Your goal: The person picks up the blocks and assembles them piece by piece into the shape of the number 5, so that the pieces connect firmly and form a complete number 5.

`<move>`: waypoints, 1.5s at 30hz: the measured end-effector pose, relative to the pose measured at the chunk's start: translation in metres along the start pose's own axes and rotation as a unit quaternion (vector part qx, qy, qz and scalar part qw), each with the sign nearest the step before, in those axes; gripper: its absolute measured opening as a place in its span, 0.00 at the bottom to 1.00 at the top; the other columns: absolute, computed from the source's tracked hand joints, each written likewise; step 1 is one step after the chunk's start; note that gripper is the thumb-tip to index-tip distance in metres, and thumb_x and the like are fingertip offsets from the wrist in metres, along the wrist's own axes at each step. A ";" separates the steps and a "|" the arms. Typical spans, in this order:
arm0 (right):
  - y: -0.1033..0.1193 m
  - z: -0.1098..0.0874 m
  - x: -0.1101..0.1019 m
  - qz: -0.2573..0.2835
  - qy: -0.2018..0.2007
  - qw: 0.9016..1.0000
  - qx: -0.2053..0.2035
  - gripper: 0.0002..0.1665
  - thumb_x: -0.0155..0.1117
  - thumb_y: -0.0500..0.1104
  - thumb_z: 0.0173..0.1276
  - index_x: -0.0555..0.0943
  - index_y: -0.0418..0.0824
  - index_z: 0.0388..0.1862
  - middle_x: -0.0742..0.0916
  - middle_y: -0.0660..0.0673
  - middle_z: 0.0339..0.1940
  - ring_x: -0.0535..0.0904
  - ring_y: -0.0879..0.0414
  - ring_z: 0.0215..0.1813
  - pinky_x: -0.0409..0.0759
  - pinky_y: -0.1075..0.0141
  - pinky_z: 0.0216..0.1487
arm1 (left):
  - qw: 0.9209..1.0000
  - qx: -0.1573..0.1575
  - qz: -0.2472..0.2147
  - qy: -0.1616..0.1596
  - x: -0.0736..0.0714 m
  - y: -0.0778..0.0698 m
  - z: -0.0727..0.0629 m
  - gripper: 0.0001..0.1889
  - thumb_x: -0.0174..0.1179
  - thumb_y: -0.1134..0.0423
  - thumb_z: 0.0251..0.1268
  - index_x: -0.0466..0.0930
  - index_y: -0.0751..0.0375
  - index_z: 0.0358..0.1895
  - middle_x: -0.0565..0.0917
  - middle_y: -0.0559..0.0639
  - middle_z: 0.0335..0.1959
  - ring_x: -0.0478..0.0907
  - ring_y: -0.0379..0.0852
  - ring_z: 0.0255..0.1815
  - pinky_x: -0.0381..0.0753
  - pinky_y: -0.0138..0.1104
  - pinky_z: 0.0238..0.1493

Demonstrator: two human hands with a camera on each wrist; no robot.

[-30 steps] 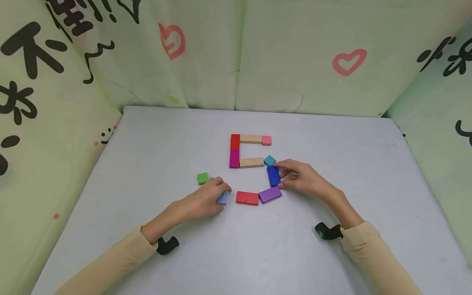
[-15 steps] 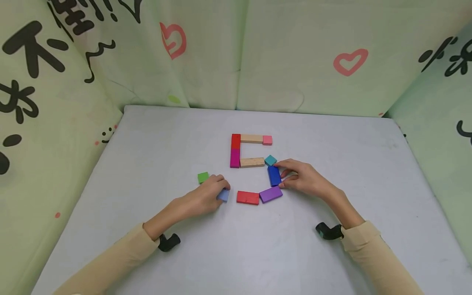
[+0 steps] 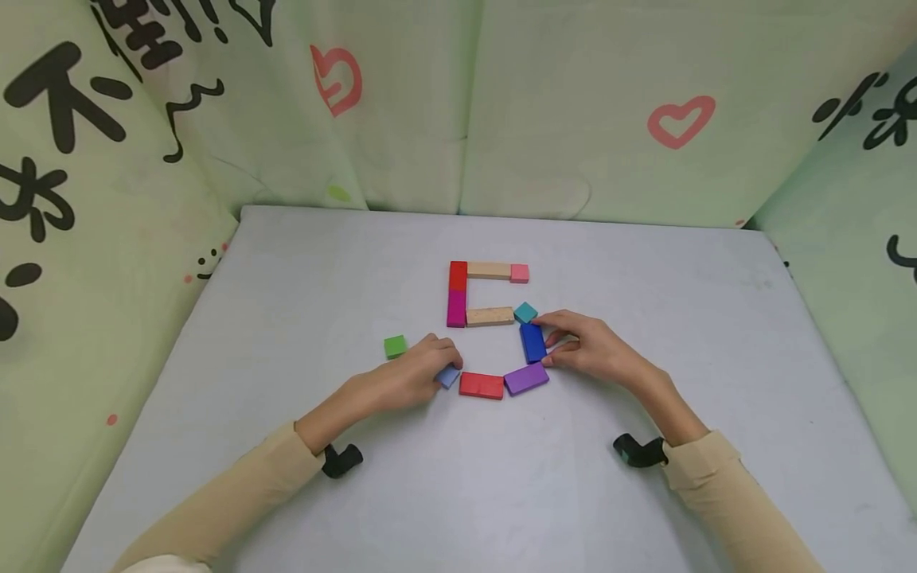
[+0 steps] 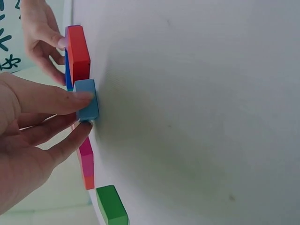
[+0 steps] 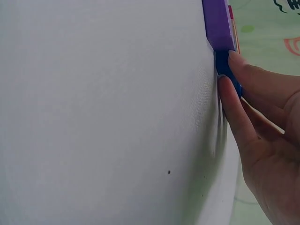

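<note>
My left hand (image 3: 411, 374) pinches a small light blue block (image 3: 448, 377) between thumb and fingers. Its corner is right at the left end of a flat red block (image 3: 481, 386). In the left wrist view, the light blue block (image 4: 88, 111) stands close by that red block (image 4: 79, 52). My right hand (image 3: 591, 348) holds a dark blue block (image 3: 532, 343) at its right side, index finger by the top corner and thumb by the lower one. A purple block (image 3: 526, 379) adjoins below it, a teal block (image 3: 526, 312) above.
Farther back, a red block (image 3: 458, 275), a magenta block (image 3: 456, 309), two wooden blocks (image 3: 489, 270) and a pink block (image 3: 519, 274) continue the line. A green block (image 3: 395, 346) lies behind my left hand. The white table (image 3: 645, 278) meets a printed curtain (image 3: 559, 119).
My left hand has moved right with the light blue block, bringing it up to the red block's left end and turning it askew. The right hand stays at the dark blue block.
</note>
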State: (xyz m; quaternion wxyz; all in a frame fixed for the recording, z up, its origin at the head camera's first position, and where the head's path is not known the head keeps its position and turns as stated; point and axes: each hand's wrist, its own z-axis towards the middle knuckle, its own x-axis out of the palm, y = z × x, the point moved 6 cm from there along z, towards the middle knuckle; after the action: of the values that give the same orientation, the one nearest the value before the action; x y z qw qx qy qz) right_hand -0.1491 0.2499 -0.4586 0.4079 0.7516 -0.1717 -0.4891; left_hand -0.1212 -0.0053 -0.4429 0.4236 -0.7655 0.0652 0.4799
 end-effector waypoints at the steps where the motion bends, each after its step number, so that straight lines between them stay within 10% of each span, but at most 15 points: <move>1: 0.000 0.000 0.000 -0.001 0.000 1.000 0.001 0.38 0.74 0.33 0.64 0.74 0.37 0.73 0.81 0.38 0.64 0.83 0.47 0.55 0.85 0.59 0.57 | 1.000 0.002 0.001 0.001 0.000 0.000 0.000 0.17 0.62 0.81 0.64 0.83 0.69 0.54 0.84 0.56 0.54 0.75 0.52 0.59 0.81 0.41 0.61; 45: 0.001 -0.001 -0.001 0.001 -0.004 1.000 0.000 0.37 0.75 0.34 0.65 0.75 0.38 0.72 0.82 0.39 0.61 0.83 0.49 0.53 0.85 0.66 0.51 | 1.000 0.012 0.010 0.004 0.003 -0.006 -0.004 0.20 0.57 0.81 0.66 0.82 0.64 0.59 0.82 0.55 0.58 0.74 0.52 0.60 0.81 0.42 0.62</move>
State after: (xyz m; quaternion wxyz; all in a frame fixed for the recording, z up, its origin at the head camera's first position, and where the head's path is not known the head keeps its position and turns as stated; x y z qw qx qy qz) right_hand -0.1486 0.2503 -0.4577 0.4081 0.7494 -0.1740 -0.4915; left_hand -0.1136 -0.0031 -0.4410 0.4274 -0.7620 0.0801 0.4799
